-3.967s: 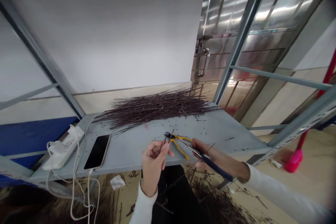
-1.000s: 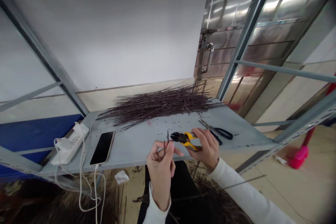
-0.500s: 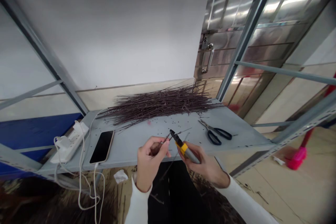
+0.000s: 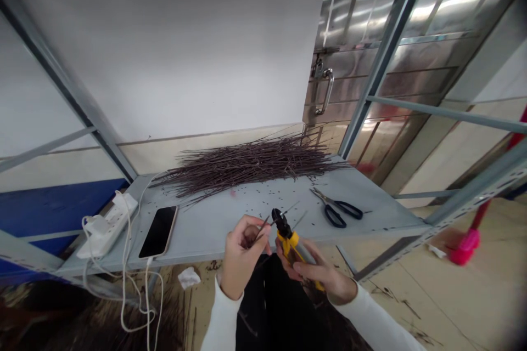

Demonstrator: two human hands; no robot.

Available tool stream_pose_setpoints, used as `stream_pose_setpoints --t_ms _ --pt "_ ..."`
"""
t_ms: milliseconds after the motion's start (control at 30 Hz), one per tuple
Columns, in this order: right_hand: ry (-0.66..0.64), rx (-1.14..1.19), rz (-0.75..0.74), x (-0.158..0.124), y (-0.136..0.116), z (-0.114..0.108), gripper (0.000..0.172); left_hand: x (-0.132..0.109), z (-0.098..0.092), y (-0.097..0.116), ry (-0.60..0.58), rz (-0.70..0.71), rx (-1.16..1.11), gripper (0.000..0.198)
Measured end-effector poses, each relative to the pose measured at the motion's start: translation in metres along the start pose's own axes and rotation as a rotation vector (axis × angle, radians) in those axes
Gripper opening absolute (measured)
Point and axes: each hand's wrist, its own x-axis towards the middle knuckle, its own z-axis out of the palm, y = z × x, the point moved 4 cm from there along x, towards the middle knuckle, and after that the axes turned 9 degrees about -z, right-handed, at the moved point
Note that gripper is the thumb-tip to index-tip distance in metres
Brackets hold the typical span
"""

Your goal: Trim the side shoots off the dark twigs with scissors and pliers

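My left hand (image 4: 244,249) pinches a thin dark twig (image 4: 263,226) just in front of the shelf's edge. In my right hand (image 4: 319,269) are diagonal cutting pliers (image 4: 294,244) with yellow and grey handles. Their black jaws are at the twig, close to the fingertips of my left hand; whether the blades touch it I cannot tell. The pliers' handles are spread apart. Behind both hands a large pile of dark twigs (image 4: 255,164) lies across the back of the grey shelf (image 4: 214,219).
Scissors (image 4: 340,211) with dark handles lie right of my hands. To the left are a smartphone (image 4: 158,232) on a charging cable and a white power strip (image 4: 109,225). Metal posts (image 4: 379,66) frame the shelf. Small twig bits dot its surface, and a crumpled tissue (image 4: 189,278) lies on the floor.
The pliers' handles have spread wider, and their head has shifted slightly right. My left hand has moved a little to the right, still pinching the twig.
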Motion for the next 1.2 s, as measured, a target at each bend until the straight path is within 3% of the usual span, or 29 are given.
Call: stream_pose_setpoints --t_ms 100,267,400,500,567,633,767,933,1200 --pt "0.123 -0.458 -0.096 0.001 -0.015 -0.013 0.030 -0.003 0.000 0.005 -0.045 -0.055 0.078 0.027" --pt "0.162 -1.046 -0.341 0.003 -0.039 -0.030 0.045 -0.007 0.001 0.013 -0.111 -0.028 0.146 0.028" --pt "0.306 -1.532 -0.609 0.001 -0.059 -0.039 0.033 -0.009 0.003 0.015 -0.138 -0.004 0.127 0.030" --pt "0.346 -1.692 -0.756 0.001 -0.069 -0.038 0.028 -0.007 0.003 0.016 -0.155 0.012 0.110 0.027" --pt "0.302 -1.651 -0.785 0.002 -0.071 -0.035 0.033 -0.005 0.000 0.018 -0.148 0.020 0.129 0.026" --pt "0.210 -1.518 -0.716 0.004 -0.069 -0.032 0.040 -0.001 -0.004 0.021 -0.148 0.024 0.172 0.024" --pt "0.081 -1.164 -0.414 0.004 -0.057 -0.027 0.047 0.006 -0.012 0.022 -0.203 0.028 0.249 0.023" --pt "0.025 -0.724 -0.094 -0.002 -0.037 -0.021 0.032 0.014 -0.013 0.014 -0.270 0.016 0.230 0.025" --pt "0.062 -0.298 -0.030 -0.001 -0.019 -0.006 0.017 0.011 -0.008 0.005 -0.269 0.007 0.162 0.029"
